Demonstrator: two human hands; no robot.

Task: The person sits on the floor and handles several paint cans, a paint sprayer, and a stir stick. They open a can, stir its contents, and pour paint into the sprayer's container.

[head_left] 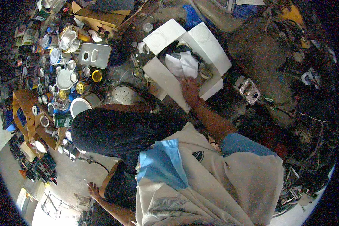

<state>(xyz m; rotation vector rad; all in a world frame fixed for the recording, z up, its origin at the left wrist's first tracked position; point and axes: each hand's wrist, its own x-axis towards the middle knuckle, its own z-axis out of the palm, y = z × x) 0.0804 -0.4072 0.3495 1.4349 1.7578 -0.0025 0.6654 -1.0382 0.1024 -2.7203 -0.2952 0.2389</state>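
My right hand point(191, 89) reaches over the near side of an open white cardboard box point(161, 78), whose flaps are folded outward. Its fingers meet the lower edge of a folded white paper point(184, 64) inside and seem closed on it, though the fingertips are partly hidden. Beside the paper in the box lie roundish objects point(206, 71) that I cannot make out. At the lower left, away from the box, my left hand point(95, 191) hangs with its fingers apart and nothing visible in it.
Many jars, cans and lids crowd the left, with a white bucket point(80, 107), a metal canister point(95, 55) and a brown cardboard box point(22, 116) among them. A metal part point(249, 91) lies right of the white box. My perforated shoe point(123, 94) is left of it.
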